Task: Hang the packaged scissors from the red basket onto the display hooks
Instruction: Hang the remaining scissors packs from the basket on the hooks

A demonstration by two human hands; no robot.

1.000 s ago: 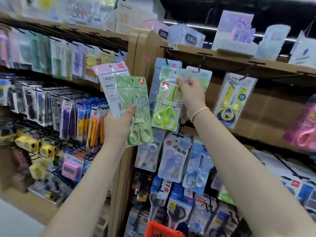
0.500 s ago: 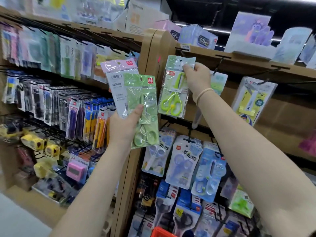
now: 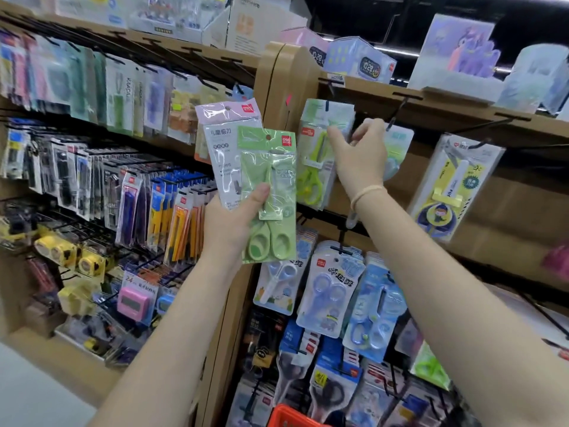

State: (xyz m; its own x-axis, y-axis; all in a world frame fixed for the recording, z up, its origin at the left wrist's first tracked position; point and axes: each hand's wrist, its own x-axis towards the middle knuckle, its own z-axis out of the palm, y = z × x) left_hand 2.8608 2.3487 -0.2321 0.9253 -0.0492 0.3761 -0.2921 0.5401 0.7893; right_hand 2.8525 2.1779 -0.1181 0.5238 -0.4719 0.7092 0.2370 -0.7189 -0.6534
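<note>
- Left hand (image 3: pixel 229 223) grips two glossy flat packs: green scissors pack (image 3: pixel 268 192) in front, pink-topped pack (image 3: pixel 226 143) behind.
- Lime scissors pack (image 3: pixel 318 155) hangs on hook (image 3: pixel 328 104) of tan cardboard-look shelf (image 3: pixel 446 109).
- Right hand (image 3: pixel 360 152) raised beside it, fingers loosely spread, holding nothing.
- Red basket (image 3: pixel 289 416) at bottom edge.

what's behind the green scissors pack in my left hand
A second pack with a pink header sits directly behind the green scissors pack, both held by the left hand. Its lower half is covered.

Basket (image 3: pixel 291 416) below hooked pkgs (image 3: pixel 331 289); clocks (image 3: pixel 360 58) on top shelf (image 3: pixel 446 107).
</note>
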